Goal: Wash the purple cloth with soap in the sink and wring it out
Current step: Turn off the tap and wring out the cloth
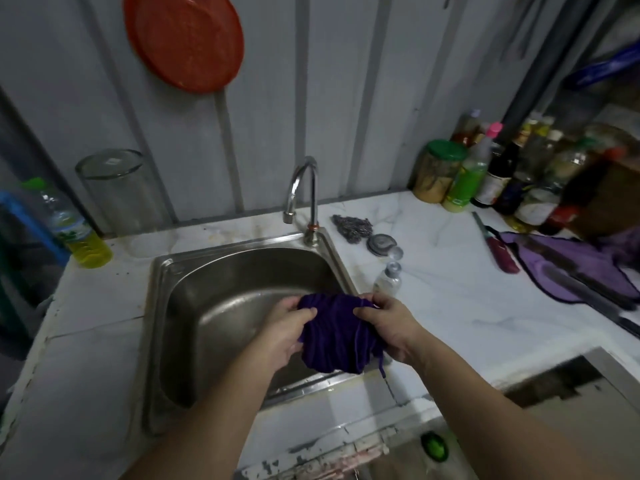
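Purple and bunched up, the cloth (pixel 334 332) is hanging over the front right part of the sink (pixel 194 271). The left hand (pixel 287 329) is grasping its left side, and the right hand (pixel 382 325) is grasping its right side. Both hands are squeezing it tight. A thin purple string is dangling from the cloth over the sink's front rim.

No water is coming out of the tap (pixel 303 188). No foam is showing on the cloth. So the person is probably rubbing the cloth or starting to wring it; it is hard to tell which. A small bottle (pixel 388 278), maybe soap, is standing on the surface (pixel 450 299) just beside the sink.

If soap is still needed, one hand has to let go and reach for that bottle. If not, the hands need to twist opposite ways over the sink.
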### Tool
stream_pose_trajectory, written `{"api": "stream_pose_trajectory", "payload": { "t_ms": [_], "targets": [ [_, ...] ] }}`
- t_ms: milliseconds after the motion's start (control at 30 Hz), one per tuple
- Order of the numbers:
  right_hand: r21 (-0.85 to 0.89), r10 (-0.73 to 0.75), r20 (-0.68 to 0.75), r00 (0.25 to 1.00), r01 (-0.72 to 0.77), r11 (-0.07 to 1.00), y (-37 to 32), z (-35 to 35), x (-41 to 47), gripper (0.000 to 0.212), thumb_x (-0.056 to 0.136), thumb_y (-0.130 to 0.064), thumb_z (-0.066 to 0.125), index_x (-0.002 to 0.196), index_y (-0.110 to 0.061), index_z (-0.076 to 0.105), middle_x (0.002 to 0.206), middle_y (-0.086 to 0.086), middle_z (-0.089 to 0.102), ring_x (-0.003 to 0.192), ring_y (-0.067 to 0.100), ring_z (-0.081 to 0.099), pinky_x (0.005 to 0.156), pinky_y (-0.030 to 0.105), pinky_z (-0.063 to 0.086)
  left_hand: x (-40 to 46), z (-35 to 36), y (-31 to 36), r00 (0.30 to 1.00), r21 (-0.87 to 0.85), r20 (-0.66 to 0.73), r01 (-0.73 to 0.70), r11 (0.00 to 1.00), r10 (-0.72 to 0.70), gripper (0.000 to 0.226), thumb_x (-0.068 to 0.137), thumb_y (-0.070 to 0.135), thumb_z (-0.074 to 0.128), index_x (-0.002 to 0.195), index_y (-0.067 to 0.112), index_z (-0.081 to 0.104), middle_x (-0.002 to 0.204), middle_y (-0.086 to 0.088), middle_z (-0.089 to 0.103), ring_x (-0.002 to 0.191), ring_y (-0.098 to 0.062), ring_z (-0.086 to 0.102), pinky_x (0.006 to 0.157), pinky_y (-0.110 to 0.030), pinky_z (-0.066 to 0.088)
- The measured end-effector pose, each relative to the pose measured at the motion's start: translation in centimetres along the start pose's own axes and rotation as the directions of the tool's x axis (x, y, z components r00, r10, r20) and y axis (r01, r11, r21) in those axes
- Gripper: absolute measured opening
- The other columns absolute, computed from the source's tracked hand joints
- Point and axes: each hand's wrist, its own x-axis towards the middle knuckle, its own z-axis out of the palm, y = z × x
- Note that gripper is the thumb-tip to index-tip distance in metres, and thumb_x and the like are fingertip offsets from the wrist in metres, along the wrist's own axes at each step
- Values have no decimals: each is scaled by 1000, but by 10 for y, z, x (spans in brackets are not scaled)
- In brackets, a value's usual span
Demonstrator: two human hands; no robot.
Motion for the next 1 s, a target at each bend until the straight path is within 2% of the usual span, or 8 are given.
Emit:
{"api": "stream_pose_trajectory", "payload": {
  "t_ms": [67, 200, 367, 433, 567, 767, 867, 1000],
  "targets": [
    [51, 27, -50, 998, -25, 998, 11, -18, -8, 16, 91, 5, 62, 104, -4, 67, 97, 21, 72, 87, 34, 70, 84, 46, 61, -1, 17, -11, 1000, 44, 23, 17, 999, -18, 22, 98, 4, 61, 118, 13, 64, 108, -13, 74, 95, -29, 71, 90, -52, 57],
    [48, 40, -161, 986, -33, 998, 28, -50, -19, 17, 92, 4, 62, 103, -6, 70, 105, 24, 73, 88, 34, 72, 76, 41, 62, -2, 48, -26, 998, 92, 26, 52, 994, -54, 8, 98, 8, 64, 100, 16, 64, 95, -9, 72, 86, -26, 69, 76, -40, 58],
    [-259, -3, -346, 938, -93, 961, 45, -76, -11, 26, 85, -14, 76, 108, -14, 65, 102, 13, 72, 91, 31, 73, 83, 45, 63, 7, 74, -49, 992, 103, -9, 128, 986, -128, 7, 97, 8, 65, 101, 12, 60, 104, -19, 70, 100, -37, 70, 79, -52, 60],
    [-378, -20, -374, 927, -132, 916, 46, -82, -7, 29, 82, -22, 79, 106, -15, 65, 99, 8, 71, 91, 27, 72, 83, 43, 62, 13, 80, -58, 988, 131, -38, 154, 979, -151, 20, 97, 8, 65, 116, 6, 61, 115, -22, 69, 105, -39, 69, 87, -57, 59],
    [-560, -60, -330, 942, -144, 816, 47, -87, 1, 26, 83, -28, 76, 106, -19, 68, 100, 1, 71, 92, 22, 69, 83, 36, 59, 27, 83, -73, 983, 216, -124, 159, 964, -134, 29, 93, 7, 69, 120, 3, 63, 111, -21, 70, 98, -39, 71, 86, -59, 60],
    [-780, -136, -245, 960, -112, 616, 51, -93, 14, 27, 89, -29, 70, 112, -16, 65, 100, 0, 67, 88, 17, 56, 77, 26, 42, 25, 81, -78, 981, 534, -190, 68, 843, 42, 17, 86, 17, 78, 101, 14, 69, 98, -9, 73, 84, -26, 70, 79, -38, 61],
    [-828, -145, -210, 967, -97, 553, 53, -94, 17, 29, 90, -29, 67, 115, -15, 63, 108, 4, 70, 95, 23, 62, 80, 28, 46, 25, 84, -79, 973, 678, -204, 58, 733, 112, 26, 87, 25, 76, 109, 12, 71, 107, -9, 75, 92, -26, 69, 77, -29, 54],
    [-917, -145, -158, 977, -91, 389, 45, -89, 14, 28, 93, -26, 55, 116, -11, 57, 113, 9, 66, 102, 27, 62, 83, 33, 51, 20, 85, -76, 967, 781, -198, 56, 622, 162, 32, 91, 37, 70, 113, 14, 70, 112, -6, 74, 100, -26, 69, 79, -30, 53]
  ]
}}
